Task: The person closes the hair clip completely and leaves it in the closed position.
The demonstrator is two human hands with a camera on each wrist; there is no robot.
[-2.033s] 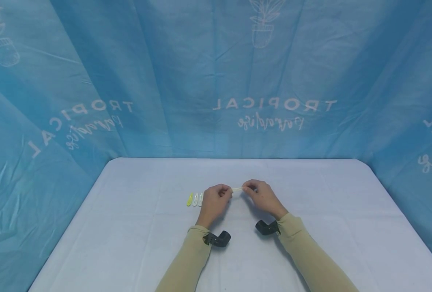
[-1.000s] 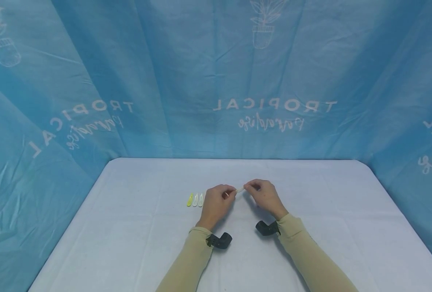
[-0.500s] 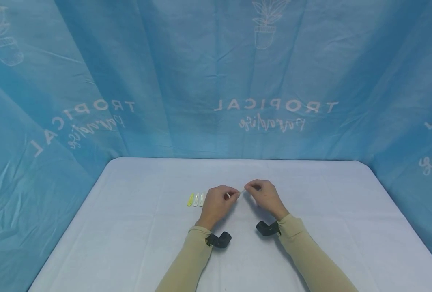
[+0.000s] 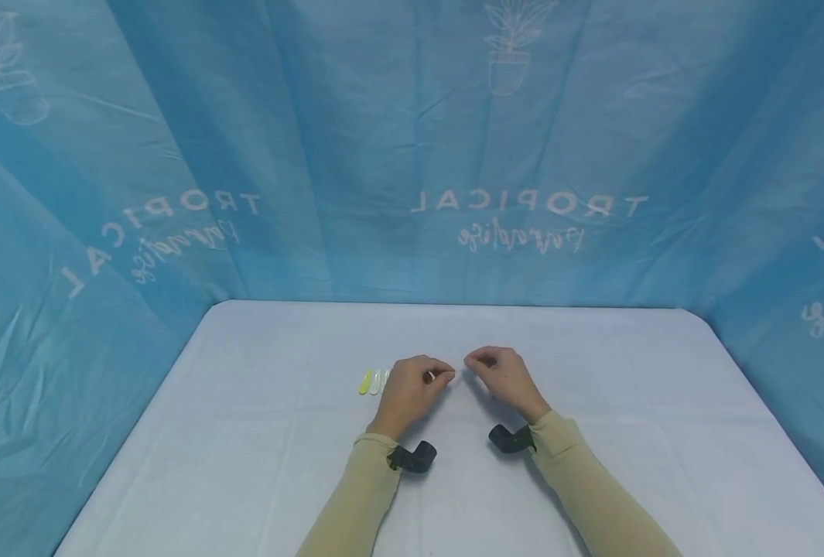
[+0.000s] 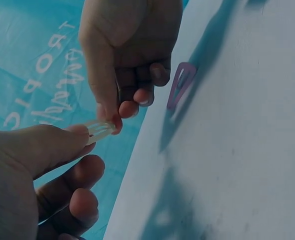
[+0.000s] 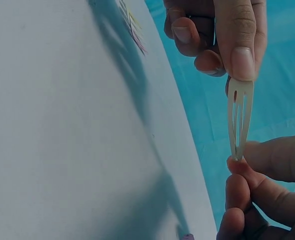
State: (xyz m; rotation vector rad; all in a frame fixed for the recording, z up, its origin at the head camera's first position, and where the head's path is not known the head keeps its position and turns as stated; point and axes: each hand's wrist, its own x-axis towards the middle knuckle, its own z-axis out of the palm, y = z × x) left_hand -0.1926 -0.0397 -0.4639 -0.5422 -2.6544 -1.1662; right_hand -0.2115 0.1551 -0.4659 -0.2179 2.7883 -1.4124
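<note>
While poised above the white tabletop [image 4: 593, 433], pinched a cream hair clip [image 6: 239, 117] at one end between left hand [image 4: 410, 393] thumb and forefinger, other fingers curled. Touched the clip's opposite tip with right hand [image 4: 500, 377] fingertips [image 6: 240, 167], loosely bent; whether actually gripped, could not tell. Lay beneath: a lilac clip [image 5: 181, 85]. Sat left of the hands: yellow and pale clips [image 4: 371, 381], side by side.

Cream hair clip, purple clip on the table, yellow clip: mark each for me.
cream hair clip [image 6: 239, 117], right wrist view, mid prongs
purple clip [image 5: 181, 84], left wrist view, its middle
yellow clip [image 4: 364, 381], head view, its middle
</note>
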